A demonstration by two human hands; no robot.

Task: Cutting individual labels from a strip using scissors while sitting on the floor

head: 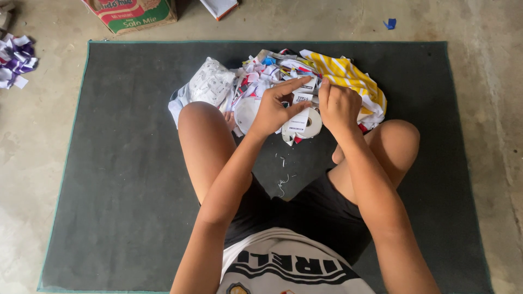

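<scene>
I sit cross-legged on a dark grey mat. My left hand and my right hand are raised together over a heap of fabric scraps, and both pinch a white label strip with dark print. The strip runs down to a white label roll lying between my hands. A yellow and white striped cloth lies at the heap's right, a white printed cloth at its left.
A cardboard box stands beyond the mat on the concrete floor, with another box corner beside it. Purple and white scraps lie at far left. A blue scrap lies top right. Thread bits lie on the mat.
</scene>
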